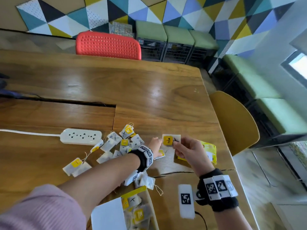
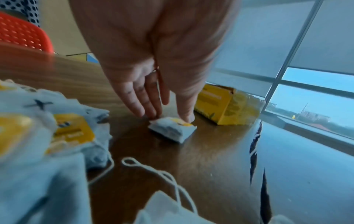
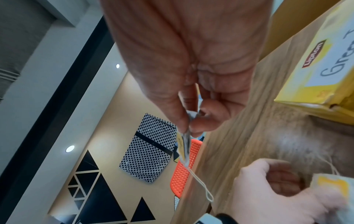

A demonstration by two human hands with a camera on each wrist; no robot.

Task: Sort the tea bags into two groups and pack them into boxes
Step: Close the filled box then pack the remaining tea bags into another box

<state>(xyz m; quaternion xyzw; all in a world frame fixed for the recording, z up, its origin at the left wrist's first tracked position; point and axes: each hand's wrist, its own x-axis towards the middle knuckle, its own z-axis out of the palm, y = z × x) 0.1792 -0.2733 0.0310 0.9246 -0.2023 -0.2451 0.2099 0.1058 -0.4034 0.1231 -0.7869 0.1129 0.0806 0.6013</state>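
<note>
Near the table's [image 1: 149, 90] right edge, the right hand [image 1: 187, 151] pinches a tea bag [image 1: 171, 140] up off the wood. Just beside it, the left hand's [image 2: 153, 84] straight fingertips [image 2: 186, 118] press another tea bag [image 2: 172, 130] flat, with the yellow box [image 2: 228, 110] right behind.

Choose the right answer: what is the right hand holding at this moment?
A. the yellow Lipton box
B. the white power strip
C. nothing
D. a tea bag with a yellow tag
D: the right hand pinches a tea bag with a yellow tag above the table, its string hanging down in the right wrist view; the Lipton box lies apart.
</note>
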